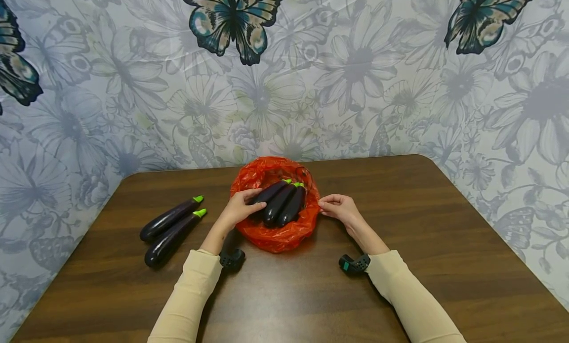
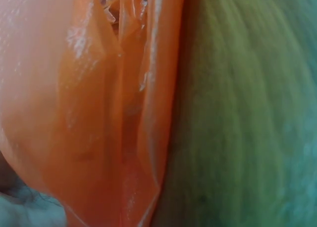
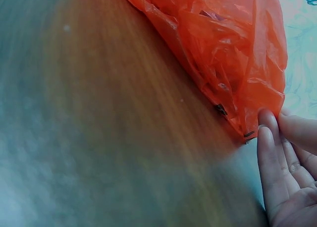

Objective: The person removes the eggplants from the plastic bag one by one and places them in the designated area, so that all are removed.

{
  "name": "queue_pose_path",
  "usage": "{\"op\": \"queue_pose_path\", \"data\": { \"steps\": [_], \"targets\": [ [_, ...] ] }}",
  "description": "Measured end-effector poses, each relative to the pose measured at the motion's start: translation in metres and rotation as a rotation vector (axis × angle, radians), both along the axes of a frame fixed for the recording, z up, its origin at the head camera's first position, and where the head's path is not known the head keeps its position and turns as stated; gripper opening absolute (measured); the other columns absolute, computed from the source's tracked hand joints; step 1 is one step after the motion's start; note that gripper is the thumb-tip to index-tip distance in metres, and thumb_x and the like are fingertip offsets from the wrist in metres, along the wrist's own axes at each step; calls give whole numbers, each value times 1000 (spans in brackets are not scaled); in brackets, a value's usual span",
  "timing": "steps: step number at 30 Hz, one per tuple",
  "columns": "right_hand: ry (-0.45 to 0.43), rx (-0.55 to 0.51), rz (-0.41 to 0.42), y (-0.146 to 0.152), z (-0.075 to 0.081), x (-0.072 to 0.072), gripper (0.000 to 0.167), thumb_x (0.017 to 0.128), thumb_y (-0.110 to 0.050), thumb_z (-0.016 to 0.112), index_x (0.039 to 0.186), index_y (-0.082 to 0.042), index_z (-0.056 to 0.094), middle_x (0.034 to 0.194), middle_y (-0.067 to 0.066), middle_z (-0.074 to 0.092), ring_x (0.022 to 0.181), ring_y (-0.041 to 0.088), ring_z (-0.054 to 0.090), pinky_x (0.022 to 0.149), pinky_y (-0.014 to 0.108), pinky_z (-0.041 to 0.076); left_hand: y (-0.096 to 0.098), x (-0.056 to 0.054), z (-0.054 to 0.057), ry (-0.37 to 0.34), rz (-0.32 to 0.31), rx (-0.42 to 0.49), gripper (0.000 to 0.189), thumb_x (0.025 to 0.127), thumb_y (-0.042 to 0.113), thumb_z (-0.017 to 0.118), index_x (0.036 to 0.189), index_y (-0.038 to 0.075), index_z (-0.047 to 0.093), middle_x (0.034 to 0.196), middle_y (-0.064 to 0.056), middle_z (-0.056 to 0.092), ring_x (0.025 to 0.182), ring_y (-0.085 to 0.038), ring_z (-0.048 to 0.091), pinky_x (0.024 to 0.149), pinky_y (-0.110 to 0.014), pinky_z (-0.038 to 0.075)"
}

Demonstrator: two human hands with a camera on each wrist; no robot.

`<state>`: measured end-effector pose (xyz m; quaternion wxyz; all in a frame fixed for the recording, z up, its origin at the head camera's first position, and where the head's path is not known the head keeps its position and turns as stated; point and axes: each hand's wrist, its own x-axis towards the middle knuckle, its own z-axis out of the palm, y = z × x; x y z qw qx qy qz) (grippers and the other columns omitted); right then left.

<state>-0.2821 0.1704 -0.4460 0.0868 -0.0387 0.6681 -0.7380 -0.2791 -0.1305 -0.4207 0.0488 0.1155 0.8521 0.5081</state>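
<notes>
red plastic bag (image 1: pixel 277 243) on the table (image 1: pixel 275 298), near the far edge, mouth open and facing up. three eggplants (image 1: pixel 279 202) inside, side by side, all slanting the same way, green caps at the far end, blunt ends nearer the person. skins almost black, smooth, glossy, small highlights. shape long, a bit fatter at the blunt end. two loose eggplants (image 1: pixel 174 238) on the tabletop left of the bag, same look, next to each other, bright green caps toward the bag.

left hand (image 1: pixel 237 208) over the bag's left rim: grips the leftmost eggplant in the bag, thumb on one side, fingers on the other. right hand (image 1: pixel 342 208) at the right rim: pinches the bag's edge between thumb and fingertips, clear in the right wrist view.

bag film thin, shiny, crinkled, many folds; partly see-through and more orange in the left wrist view; small dark marks near the pinched edge. table brown wood grain, slight sheen, rounded far corners. backdrop (image 1: pixel 289 106) pale grey-blue floral print, teal-and-cream butterflies. sleeves (image 1: pixel 191 288) pale yellow; black wrist devices (image 1: pixel 354 265) on both arms.
</notes>
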Motion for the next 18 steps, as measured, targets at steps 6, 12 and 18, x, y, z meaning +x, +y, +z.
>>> {"op": "queue_pose_path", "data": {
  "steps": [6,12,18],
  "targets": [
    [1,-2,-1,-1,1,0,14,88,4,62,98,12,64,82,5,68,72,11,65,70,27,53,-2,2,2,6,15,7,50,88,12,67,131,-5,50,130,-22,50,119,-35,47,96,-44,40],
    [0,-8,-6,-1,2,1,13,87,5,62,98,12,64,82,5,68,71,12,65,69,27,53,-6,4,6,14,39,5,50,88,13,67,131,-5,50,130,-22,51,116,-35,49,95,-44,40],
    [-12,4,-8,-1,2,1,13,87,3,63,98,11,64,82,5,67,71,12,65,70,27,53,-13,8,8,22,46,43,52,87,14,68,133,-3,50,131,-21,50,113,-33,51,95,-43,40]
  ]
}}
